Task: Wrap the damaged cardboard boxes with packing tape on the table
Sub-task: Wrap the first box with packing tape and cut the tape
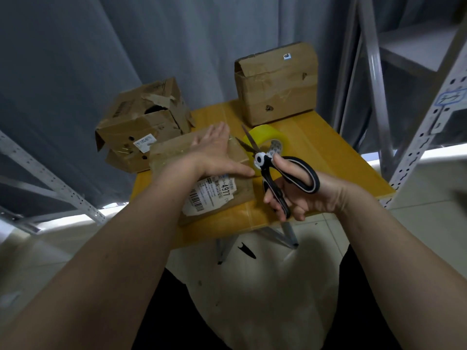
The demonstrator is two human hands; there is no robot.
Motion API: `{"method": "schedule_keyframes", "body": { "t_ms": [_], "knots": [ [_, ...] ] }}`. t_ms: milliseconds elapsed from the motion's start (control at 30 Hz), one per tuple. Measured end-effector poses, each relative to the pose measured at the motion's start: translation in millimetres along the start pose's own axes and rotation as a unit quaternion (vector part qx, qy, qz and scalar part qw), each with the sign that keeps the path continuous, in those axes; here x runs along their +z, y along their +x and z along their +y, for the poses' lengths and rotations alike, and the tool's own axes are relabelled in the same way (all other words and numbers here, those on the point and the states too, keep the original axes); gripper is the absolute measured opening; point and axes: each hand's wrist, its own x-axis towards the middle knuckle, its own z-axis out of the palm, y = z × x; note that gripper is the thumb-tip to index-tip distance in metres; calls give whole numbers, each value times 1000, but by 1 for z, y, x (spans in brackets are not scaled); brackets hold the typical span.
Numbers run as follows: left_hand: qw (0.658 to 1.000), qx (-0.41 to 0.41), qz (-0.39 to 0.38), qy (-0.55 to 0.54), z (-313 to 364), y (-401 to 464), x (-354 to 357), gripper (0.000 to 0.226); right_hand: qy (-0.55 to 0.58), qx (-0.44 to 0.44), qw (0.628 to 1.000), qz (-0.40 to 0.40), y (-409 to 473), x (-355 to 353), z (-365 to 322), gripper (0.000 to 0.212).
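Cardboard box [235,193] with a torn shipping label lies nearest on the yellow table [328,157]. Left hand [214,152] presses flat on its top, fingers straight. Right hand [300,195] grips black scissors [278,173], blades parted beside the yellow tape roll [267,140]. Farther back sit a torn box [144,122] at left and an upright box [278,84] at right.
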Motion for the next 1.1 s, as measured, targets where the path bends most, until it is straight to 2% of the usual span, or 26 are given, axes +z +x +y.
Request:
{"method": "schedule_keyframes", "body": {
  "t_ms": [267,500,767,833,900,967,1100],
  "knots": [
    [1000,-3,-4,-4,4,-4,-5,130,40,13,995,-95,-18,-15,17,92],
    [1000,9,-8,-4,4,-7,-5,132,78,22,992,-99,2,-8,11,89],
    [998,6,-59,18,7,-15,-15,142,121,17,987,-104,21,-5,4,89],
    [999,-13,-33,-11,11,-9,-23,121,118,19,987,-104,22,-5,4,88],
    [996,-23,46,-69,15,3,-27,76,115,21,988,-103,24,-4,5,88],
    [991,0,97,-93,21,14,-28,48,107,24,989,-96,24,-4,5,88],
    [992,20,41,-119,27,33,-25,42,76,38,993,-81,25,-4,3,87]
  ]
}}
